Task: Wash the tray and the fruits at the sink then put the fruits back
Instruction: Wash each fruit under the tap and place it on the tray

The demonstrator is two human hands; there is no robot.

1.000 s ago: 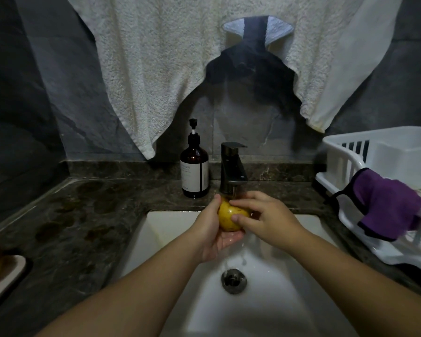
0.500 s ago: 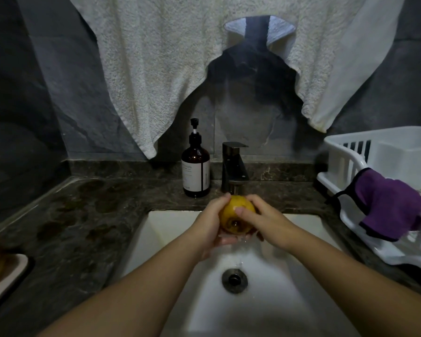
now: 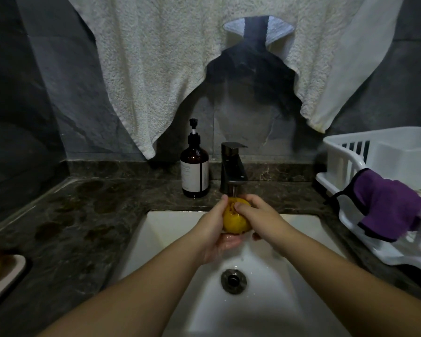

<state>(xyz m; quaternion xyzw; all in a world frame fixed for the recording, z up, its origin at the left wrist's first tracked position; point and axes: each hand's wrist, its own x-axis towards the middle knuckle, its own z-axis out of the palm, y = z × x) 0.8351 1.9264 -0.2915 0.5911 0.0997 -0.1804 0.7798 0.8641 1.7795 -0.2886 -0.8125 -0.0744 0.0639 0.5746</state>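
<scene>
Head view: fruit point(image 3: 236, 216) raised since a second ago, now right under tap point(image 3: 233, 166), above sink point(image 3: 170, 229). Left hand point(image 3: 215, 229) cups it; right hand point(image 3: 260, 218) grips, rubbing top. Rinse underway. Tray point(image 3: 6, 276) far left, awaiting return.

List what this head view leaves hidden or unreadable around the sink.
- Tray: cut off by the left edge; how much fruit it holds cannot be told.
- Yellow fruit: far side and underside covered by the left hand and right hand.
- Soap bottle: label print too small.
- Dish rack: contents hidden by the purple cloth and the right edge.
</scene>
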